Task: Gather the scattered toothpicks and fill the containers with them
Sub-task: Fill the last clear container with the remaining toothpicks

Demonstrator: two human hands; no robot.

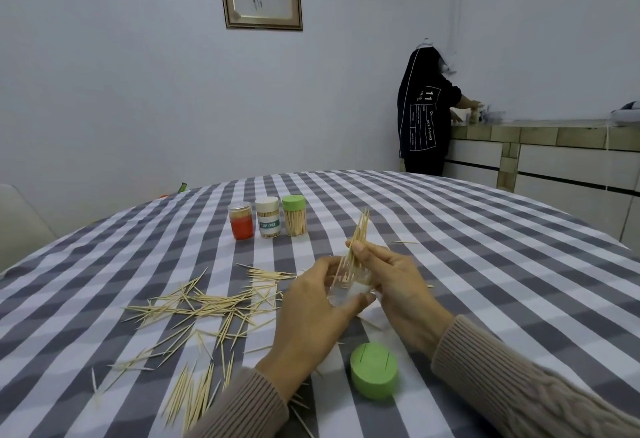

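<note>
My left hand [311, 316] grips a clear container [346, 290], tilted, just above the table. My right hand [391, 278] pinches a bundle of toothpicks [358, 236] whose lower ends sit in the container's mouth and whose tips fan upward. Many loose toothpicks [207, 302] lie scattered on the checked cloth to the left, with another bunch [194, 396] near the front edge. A green lid [374, 370] lies on the table below my hands.
Three filled containers stand in a row at the back: a red one [241, 221], a white-lidded one [267, 217] and a green-lidded one [294, 216]. A single toothpick [405, 242] lies to the right. A person [426, 112] stands at a counter [540, 129] beyond the table.
</note>
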